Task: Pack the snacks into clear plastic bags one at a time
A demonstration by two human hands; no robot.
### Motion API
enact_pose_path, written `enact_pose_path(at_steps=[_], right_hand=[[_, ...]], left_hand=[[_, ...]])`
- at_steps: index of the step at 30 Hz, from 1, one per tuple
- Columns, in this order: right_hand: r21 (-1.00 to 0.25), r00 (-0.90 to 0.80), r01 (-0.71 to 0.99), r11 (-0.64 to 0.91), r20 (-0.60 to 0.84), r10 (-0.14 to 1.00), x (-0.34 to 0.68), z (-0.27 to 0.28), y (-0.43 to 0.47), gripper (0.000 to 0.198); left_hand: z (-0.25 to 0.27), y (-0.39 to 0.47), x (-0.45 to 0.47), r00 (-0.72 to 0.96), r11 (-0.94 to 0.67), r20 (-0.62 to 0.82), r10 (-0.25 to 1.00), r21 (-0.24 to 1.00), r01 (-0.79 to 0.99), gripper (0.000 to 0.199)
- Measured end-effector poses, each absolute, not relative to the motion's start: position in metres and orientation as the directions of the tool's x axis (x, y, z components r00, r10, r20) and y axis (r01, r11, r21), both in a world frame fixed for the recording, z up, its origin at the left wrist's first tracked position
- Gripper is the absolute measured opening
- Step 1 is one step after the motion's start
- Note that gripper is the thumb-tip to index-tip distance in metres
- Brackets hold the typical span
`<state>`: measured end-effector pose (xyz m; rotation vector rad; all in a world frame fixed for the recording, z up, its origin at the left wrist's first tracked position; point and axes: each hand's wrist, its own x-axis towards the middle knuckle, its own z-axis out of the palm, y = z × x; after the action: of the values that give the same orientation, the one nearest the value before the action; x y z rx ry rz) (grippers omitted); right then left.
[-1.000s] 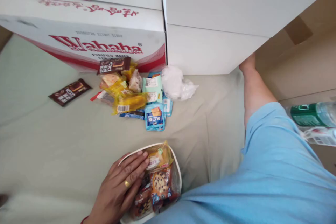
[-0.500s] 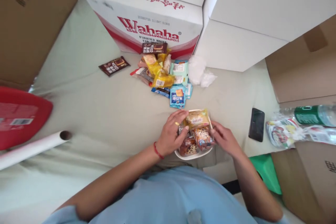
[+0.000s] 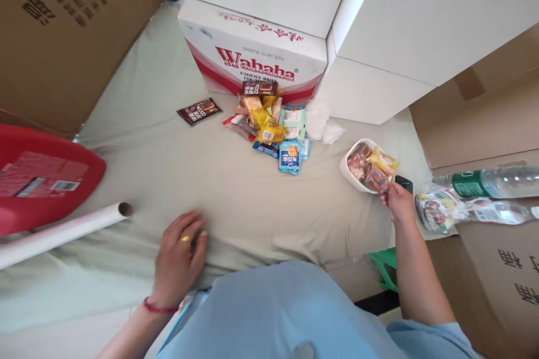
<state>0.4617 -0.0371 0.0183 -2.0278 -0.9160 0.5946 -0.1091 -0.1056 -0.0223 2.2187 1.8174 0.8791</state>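
Note:
My right hand (image 3: 400, 202) grips the near right rim of a white tub (image 3: 350, 175), fingers closed on its edge. Inside the tub lie wrapped snacks, among them a yellow packet (image 3: 384, 162) and several brown ones. The tub stands at the right of the cloth-covered surface, partly in front of a black phone (image 3: 404, 183). Far to the left, my left hand (image 3: 179, 252) lies on the cloth with loosely bent fingers and nothing in it. A pile of snack packets, with a yellow wrapper (image 3: 269, 130) and a blue packet (image 3: 289, 156), lies between the hands, farther back.
Behind the pile stands a Wahaha carton (image 3: 252, 61). A cocoa packet (image 3: 199, 111) lies apart on the left, a crumpled white plastic bag (image 3: 319, 118) on the right. At the left are a white tube (image 3: 67, 233) and a red container (image 3: 46, 179); plastic bottles (image 3: 492, 184) lie at the right.
The snack tub has moved right and away from my body, held by my right hand. My left hand has let go of it and moved left onto the cloth. The view has shifted slightly.

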Motion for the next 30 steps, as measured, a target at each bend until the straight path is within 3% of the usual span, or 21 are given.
enact_pose_path(at_steps=[3,6,8,10,12,17,25,30], right_hand=[[-0.919,0.715,0.274,-0.285,-0.003,0.699,0.453,0.026,-0.012,0.050],[-0.845,0.708,0.497,-0.197,0.264,0.655,0.416,0.028,0.009,0.041],[-0.730,0.546,0.665,-0.156,0.333,0.769,0.383,0.023,0.029,0.032],[-0.641,0.326,0.766,-0.046,0.327,0.887,0.353,0.013,0.057,0.029],[-0.569,0.233,0.822,0.017,0.365,0.901,0.333,0.003,0.091,0.035],[-0.506,0.258,0.861,-0.050,0.350,0.900,0.328,-0.007,0.128,0.022],[-0.521,0.313,0.848,-0.102,0.336,0.888,0.351,-0.018,0.061,0.025],[-0.644,0.357,0.760,-0.088,0.301,0.884,0.346,-0.014,0.104,0.018]], left_hand=[[-0.030,-0.135,-0.134,0.105,-0.235,0.320,0.942,0.402,0.885,0.028],[-0.037,-0.147,-0.140,0.166,-0.287,0.347,0.923,0.335,0.897,0.031],[-0.039,-0.147,-0.136,0.182,-0.306,0.391,0.902,0.283,0.909,0.032],[-0.038,-0.145,-0.131,0.175,-0.302,0.429,0.886,0.248,0.921,0.034],[-0.037,-0.143,-0.128,0.171,-0.300,0.447,0.878,0.235,0.925,0.035],[-0.035,-0.145,-0.126,0.175,-0.310,0.452,0.875,0.245,0.919,0.035],[-0.044,-0.146,-0.127,0.115,-0.281,0.504,0.856,0.267,0.922,0.036],[-0.043,-0.144,-0.127,0.153,-0.298,0.495,0.855,0.229,0.927,0.033]])
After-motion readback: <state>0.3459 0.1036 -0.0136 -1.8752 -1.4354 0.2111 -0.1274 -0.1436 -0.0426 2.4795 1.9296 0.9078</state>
